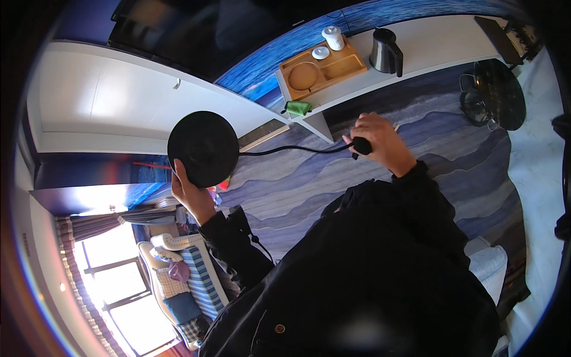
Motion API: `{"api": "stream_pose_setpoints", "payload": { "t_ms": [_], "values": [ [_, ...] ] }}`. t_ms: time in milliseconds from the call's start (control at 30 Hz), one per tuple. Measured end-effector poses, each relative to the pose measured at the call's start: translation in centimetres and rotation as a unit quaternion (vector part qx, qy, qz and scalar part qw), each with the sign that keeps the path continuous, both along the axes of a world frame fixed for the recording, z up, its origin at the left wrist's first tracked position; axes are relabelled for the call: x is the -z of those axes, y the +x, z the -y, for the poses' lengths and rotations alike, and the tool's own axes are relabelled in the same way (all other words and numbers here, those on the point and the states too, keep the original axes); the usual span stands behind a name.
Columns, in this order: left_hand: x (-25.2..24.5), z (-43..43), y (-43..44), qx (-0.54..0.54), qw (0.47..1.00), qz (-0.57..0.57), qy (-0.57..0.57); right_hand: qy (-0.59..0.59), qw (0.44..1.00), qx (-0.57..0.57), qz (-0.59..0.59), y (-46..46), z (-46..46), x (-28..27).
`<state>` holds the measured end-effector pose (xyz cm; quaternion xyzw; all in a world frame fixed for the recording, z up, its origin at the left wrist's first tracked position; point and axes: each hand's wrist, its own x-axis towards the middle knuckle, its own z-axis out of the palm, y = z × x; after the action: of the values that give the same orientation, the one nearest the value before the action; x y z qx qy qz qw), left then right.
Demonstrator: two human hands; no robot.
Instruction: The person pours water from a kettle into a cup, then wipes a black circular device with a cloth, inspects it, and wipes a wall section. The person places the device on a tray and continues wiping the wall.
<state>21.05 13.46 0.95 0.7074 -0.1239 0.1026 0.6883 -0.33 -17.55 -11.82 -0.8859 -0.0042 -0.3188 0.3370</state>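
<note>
My left hand (pixel 192 196) grips the near edge of a round black electric kettle base (pixel 203 147), its thumb on the flat face turned towards me. From the base a black power cord (pixel 294 147) runs across to my right hand (pixel 379 142), which is closed around the cord's plug end (pixel 362 145). Beyond my hands, a steel kettle with a black handle (pixel 384 51) stands on a white shelf (pixel 428 49). To its left is a wooden tray (pixel 343 68) with a white lidded jar (pixel 333 38) and a small white dish (pixel 320 52).
A folded green cloth (pixel 298 108) lies at the shelf's near corner. A large dark television (pixel 200 35) is above the white cabinet surface (pixel 111 89). At the right stands a round dark table (pixel 502 96); a striped sofa (pixel 200 272) is at the lower left.
</note>
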Motion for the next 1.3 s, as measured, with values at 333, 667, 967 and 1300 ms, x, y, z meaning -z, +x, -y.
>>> {"api": "stream_pose_setpoints", "payload": {
  "t_ms": [333,667,967,1300],
  "values": [
    [6.4,3.5,-2.4,0.063,0.995,-0.05,-0.066,0.015,0.989,0.049,-0.138,0.4,-4.2,0.9],
    [8.6,7.7,-10.1,0.09,0.993,-0.071,0.025,0.08,0.981,-0.007,-0.178,2.0,-6.1,2.2],
    [4.1,7.2,-6.8,0.064,0.987,-0.115,-0.088,0.089,0.977,-0.104,-0.165,0.6,-2.2,-0.9],
    [4.2,16.4,-8.4,0.019,0.988,-0.128,-0.088,0.112,0.976,-0.029,-0.186,-4.0,13.0,3.2]
  ]
}}
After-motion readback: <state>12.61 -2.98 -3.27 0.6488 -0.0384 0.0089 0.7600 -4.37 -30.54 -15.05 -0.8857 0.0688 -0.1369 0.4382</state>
